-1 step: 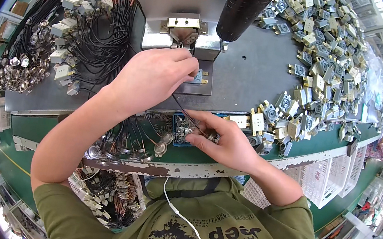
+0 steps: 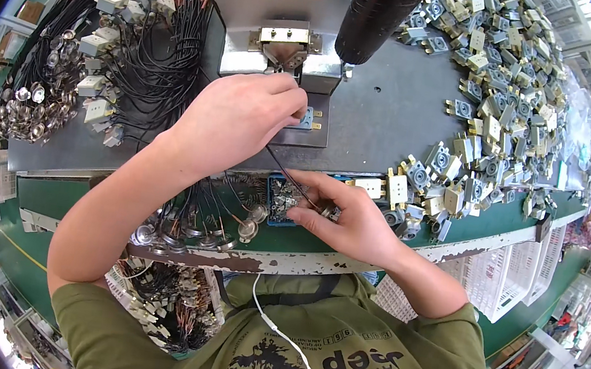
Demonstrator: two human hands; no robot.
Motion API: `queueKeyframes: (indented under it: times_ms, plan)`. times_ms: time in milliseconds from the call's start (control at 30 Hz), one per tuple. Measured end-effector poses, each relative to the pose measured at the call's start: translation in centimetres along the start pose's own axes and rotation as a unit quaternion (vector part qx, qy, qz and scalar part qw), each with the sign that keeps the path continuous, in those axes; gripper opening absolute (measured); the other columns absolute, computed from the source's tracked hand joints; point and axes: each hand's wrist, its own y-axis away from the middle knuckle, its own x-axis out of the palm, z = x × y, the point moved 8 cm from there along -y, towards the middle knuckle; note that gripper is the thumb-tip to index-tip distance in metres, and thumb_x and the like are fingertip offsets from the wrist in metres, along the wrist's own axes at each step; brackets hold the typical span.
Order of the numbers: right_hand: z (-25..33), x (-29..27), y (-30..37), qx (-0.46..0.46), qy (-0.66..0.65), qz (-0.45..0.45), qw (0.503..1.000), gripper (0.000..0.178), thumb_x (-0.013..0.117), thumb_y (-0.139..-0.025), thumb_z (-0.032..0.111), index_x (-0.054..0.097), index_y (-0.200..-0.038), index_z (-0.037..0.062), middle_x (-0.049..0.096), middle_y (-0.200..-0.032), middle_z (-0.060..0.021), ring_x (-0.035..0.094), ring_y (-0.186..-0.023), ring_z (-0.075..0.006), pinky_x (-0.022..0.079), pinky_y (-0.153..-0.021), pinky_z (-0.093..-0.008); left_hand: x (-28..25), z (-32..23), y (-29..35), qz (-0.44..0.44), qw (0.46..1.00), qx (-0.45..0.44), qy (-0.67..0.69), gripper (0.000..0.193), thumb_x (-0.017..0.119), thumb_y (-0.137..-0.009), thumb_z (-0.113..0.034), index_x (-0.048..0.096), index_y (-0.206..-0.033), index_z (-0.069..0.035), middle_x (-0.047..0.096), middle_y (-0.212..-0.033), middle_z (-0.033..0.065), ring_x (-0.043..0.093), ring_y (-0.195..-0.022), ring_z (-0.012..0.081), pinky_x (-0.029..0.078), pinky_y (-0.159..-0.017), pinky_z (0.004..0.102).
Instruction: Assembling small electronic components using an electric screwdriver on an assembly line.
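My left hand [image 2: 241,115] is closed on a small blue-grey block with brass tabs [image 2: 308,119], under the head of a metal press [image 2: 282,54]. Its fingertips are partly hidden behind the knuckles. Nearer to me, my right hand [image 2: 350,221] pinches a black wire [image 2: 284,168] that runs up toward the left hand. A shiny round metal piece [image 2: 329,209] shows among the right fingers, mostly covered. Beneath that hand sits a blue tray [image 2: 272,200] of tiny metal parts, set in the bench's front recess.
A large heap of similar grey and cream blocks [image 2: 497,106] covers the right side. Bundled black wires [image 2: 180,45] with blocks and round metal caps [image 2: 29,96] lie left. More wired caps [image 2: 190,230] hang by the front edge. A thick black tube [image 2: 379,18] slants beside the press.
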Motion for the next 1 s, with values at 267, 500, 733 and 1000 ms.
queueKeyframes:
  times_ms: [267,500,733,1000]
  plan:
    - [3.1,-2.0,1.1,-0.061,0.005,-0.032,0.998,0.074,0.073,-0.091,-0.003,0.036,-0.155,0.0062,0.066,-0.089,-0.0043,0.063,-0.086,-0.0109,0.050,-0.081,-0.0284,-2.6,-2.5,1.7,0.026,0.995,0.070,0.059,0.018,0.073,-0.088,-0.017,0.068,-0.103,-0.007,0.066,-0.092,0.0093,0.067,-0.086,0.0313,0.055,-0.076,0.0439]
    - [3.3,-5.9,-1.6,-0.047,0.105,-0.102,0.988,0.031,0.075,-0.095,0.007,0.063,-0.122,-0.0012,0.065,-0.093,-0.0002,0.059,-0.083,-0.0045,0.050,-0.074,-0.0232,-2.9,-1.9,2.7,0.077,0.995,0.017,0.062,0.010,0.071,-0.088,-0.015,0.070,-0.094,-0.007,0.069,-0.081,0.0107,0.067,-0.080,0.0330,0.054,-0.074,0.0442]
    - [3.3,-5.4,-1.5,-0.017,0.089,-0.102,0.991,0.029,0.074,-0.097,0.007,0.062,-0.122,-0.0018,0.071,-0.104,-0.0045,0.067,-0.097,-0.0067,0.054,-0.082,-0.0234,-3.6,-1.4,3.2,0.060,0.995,0.018,0.073,0.010,0.071,-0.087,-0.013,0.068,-0.094,-0.005,0.068,-0.082,0.0108,0.067,-0.082,0.0322,0.054,-0.075,0.0432]
    - [4.0,-5.0,-0.5,-0.097,0.096,-0.079,0.988,0.028,0.072,-0.095,0.000,0.059,-0.119,-0.0008,0.069,-0.109,-0.0057,0.066,-0.102,-0.0091,0.054,-0.086,-0.0247,-3.6,-3.1,2.4,0.029,0.994,0.016,0.100,0.011,0.071,-0.089,-0.015,0.070,-0.093,-0.005,0.068,-0.081,0.0111,0.067,-0.081,0.0322,0.055,-0.074,0.0427]
